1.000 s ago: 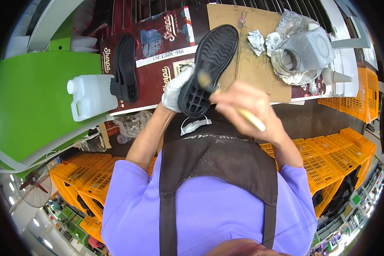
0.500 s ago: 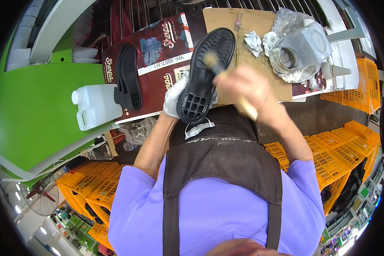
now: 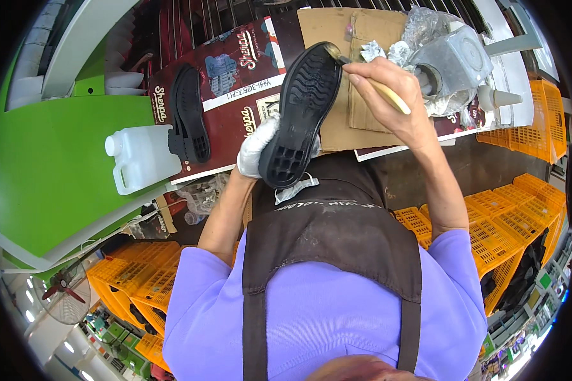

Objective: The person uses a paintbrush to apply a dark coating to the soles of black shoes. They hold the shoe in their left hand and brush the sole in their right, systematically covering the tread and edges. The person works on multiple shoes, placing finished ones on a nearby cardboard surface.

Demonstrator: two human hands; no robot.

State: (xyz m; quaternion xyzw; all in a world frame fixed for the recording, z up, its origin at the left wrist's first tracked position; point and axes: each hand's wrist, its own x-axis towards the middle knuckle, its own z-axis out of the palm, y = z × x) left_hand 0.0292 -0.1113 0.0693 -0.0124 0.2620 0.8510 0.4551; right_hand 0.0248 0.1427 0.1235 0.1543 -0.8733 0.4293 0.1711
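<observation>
My left hand (image 3: pixel 258 147), in a white glove, grips a black shoe sole (image 3: pixel 305 105) by its heel end. The sole is tilted up in front of my apron, its ridged, rimmed face toward me and a grid of square hollows at the heel. My bare right hand (image 3: pixel 397 95) is closed round the pale handle of a brush (image 3: pixel 388 95). Its bristles touch the sole's far toe end, near the rim. Further left, more black soles (image 3: pixel 189 114), nested together, lie on the dark red cardboard.
A white plastic jug (image 3: pixel 145 157) stands at the left beside the green surface (image 3: pixel 57 165). Brown cardboard (image 3: pixel 337 136) covers the bench's middle. At the right sit a cut-open clear container (image 3: pixel 457 66), crumpled wrap and a nozzle bottle (image 3: pixel 497 98). Orange crates (image 3: pixel 502 222) flank me.
The brush has moved from the sole's middle up to its toe end, with my right hand going farther and right. The sole has shifted slightly left.
</observation>
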